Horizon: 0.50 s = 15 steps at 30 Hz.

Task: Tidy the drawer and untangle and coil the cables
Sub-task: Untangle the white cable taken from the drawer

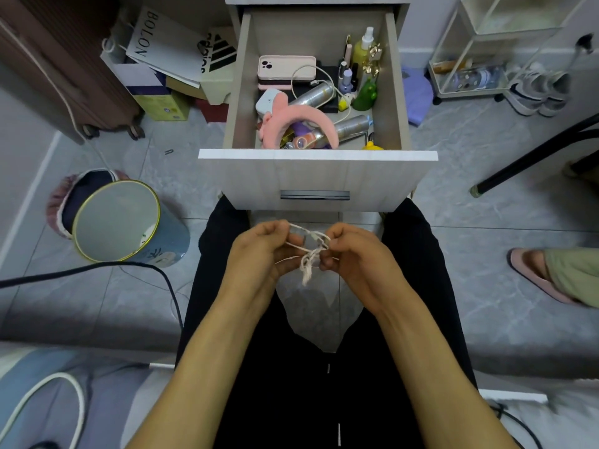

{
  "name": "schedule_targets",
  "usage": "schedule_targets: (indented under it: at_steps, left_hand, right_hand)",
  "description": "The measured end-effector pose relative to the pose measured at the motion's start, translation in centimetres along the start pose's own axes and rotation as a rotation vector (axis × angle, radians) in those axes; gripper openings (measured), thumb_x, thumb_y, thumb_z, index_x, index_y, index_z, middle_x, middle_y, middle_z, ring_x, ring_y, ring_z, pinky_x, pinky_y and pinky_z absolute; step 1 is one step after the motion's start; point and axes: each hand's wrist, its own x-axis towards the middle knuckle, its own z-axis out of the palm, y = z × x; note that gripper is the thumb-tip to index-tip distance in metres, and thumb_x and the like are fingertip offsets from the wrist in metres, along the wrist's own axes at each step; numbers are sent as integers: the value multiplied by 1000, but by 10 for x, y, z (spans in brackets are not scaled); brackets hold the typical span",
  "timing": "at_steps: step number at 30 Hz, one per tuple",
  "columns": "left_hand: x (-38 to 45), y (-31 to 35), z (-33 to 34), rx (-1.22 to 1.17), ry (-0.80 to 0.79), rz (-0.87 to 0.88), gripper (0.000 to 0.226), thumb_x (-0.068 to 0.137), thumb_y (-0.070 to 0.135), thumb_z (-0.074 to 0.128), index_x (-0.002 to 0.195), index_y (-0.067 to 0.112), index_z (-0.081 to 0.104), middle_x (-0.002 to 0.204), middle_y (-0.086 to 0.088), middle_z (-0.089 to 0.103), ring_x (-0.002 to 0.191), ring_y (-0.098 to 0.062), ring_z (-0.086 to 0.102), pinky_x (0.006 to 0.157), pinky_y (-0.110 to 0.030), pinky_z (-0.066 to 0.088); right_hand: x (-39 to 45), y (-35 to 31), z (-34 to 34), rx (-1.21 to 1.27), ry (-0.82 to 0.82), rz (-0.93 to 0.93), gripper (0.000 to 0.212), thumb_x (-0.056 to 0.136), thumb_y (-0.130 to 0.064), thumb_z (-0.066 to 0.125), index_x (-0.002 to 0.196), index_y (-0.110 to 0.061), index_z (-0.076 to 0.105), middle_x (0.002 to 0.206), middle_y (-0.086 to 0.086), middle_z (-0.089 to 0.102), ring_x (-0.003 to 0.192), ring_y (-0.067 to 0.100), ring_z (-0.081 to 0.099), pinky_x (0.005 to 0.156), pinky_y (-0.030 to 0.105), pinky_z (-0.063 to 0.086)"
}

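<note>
Head camera: beyond the hands, an open drawer (pixel 317 176) crammed with bottles and a pink headband (pixel 301 119); bin (pixel 123 222) left. Left hand (pixel 259 251) and right hand (pixel 353 254) pinch a thin, knotted white cable (pixel 311 254) near the lap.

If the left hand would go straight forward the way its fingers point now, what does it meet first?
The left hand points across at the right hand, so it would probably meet the knotted thin white cable that both hold, then that hand. Depth between them is unclear.
</note>
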Motion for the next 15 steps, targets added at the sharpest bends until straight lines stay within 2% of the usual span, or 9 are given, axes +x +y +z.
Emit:
schedule_targets:
  at_steps: [3, 6, 9, 11, 13, 15]
  left_hand:
    - [-1, -2, -1, -137, -5, -33, 24, 100, 11, 46, 82, 6, 61, 66, -7, 67, 62, -23, 68, 61, -36, 57]
    - [-2, -2, -4, -106, -42, -3, 11, 97, 8, 51, 94, 7, 62, 67, -8, 66, 65, -22, 69, 61, -32, 56]
    - [-1, -1, -11, 84, -102, 15, 16, 92, 12, 61, 107, 8, 67, 69, -9, 68, 70, -20, 69, 68, -31, 57]
    - [-1, 0, -14, 283, -114, 6, 17, 90, 14, 66, 106, 11, 72, 70, -9, 70, 72, -20, 70, 70, -29, 57]
    - [1, 1, -14, 402, -84, 21, 14, 90, 16, 68, 102, 11, 74, 70, -9, 71, 70, -19, 71, 70, -29, 58]
    - [5, 0, -14, 397, -2, 58, 14, 91, 17, 67, 99, 9, 74, 70, -10, 72, 70, -19, 72, 69, -28, 59]
  right_hand:
    - [-2, 2, -1, -19, 27, -20, 4, 67, -8, 53, 68, -5, 55, 62, 9, 54, 59, 18, 51, 62, 29, 46]
    - [-2, 3, -3, -23, 118, -52, 5, 71, -6, 55, 67, -7, 57, 62, 7, 55, 59, 17, 52, 59, 27, 47]
    - [-4, 4, -4, -173, 228, -75, 15, 83, 2, 55, 71, -5, 59, 63, 4, 56, 61, 15, 54, 63, 28, 48]
    - [-8, 6, -2, -360, 251, -120, 13, 85, -1, 57, 72, -3, 59, 63, 1, 55, 62, 11, 52, 63, 24, 47]
    - [-11, 9, 2, -557, 269, -186, 12, 84, -6, 60, 72, -3, 59, 62, -1, 55, 58, 6, 48, 57, 19, 43]
    - [-13, 10, 5, -643, 294, -239, 9, 81, -7, 62, 73, -4, 59, 64, 2, 56, 56, 5, 46, 54, 18, 41]
